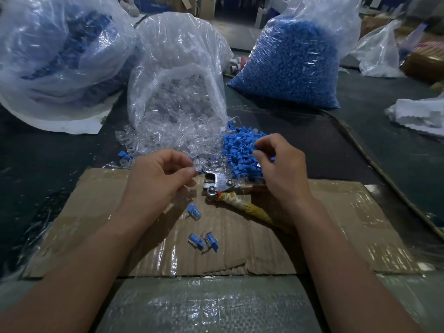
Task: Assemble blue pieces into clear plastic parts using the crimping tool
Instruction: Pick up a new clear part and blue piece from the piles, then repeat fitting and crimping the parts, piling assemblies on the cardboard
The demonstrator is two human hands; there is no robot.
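My left hand pinches a clear plastic part between thumb and fingers, just left of the crimping tool. That tool lies on the cardboard sheet, metal jaws to the left, its cloth-wrapped handle running under my right wrist. My right hand reaches with curled fingers into the loose pile of blue pieces; whether it holds one is hidden. A heap of clear parts spills from an open bag. Three assembled blue-and-clear pieces lie on the cardboard between my forearms.
A bag of blue pieces stands at the back right. The open clear-parts bag is at the centre, another large bag at the back left. A white cloth lies far right. A cable runs along the right side.
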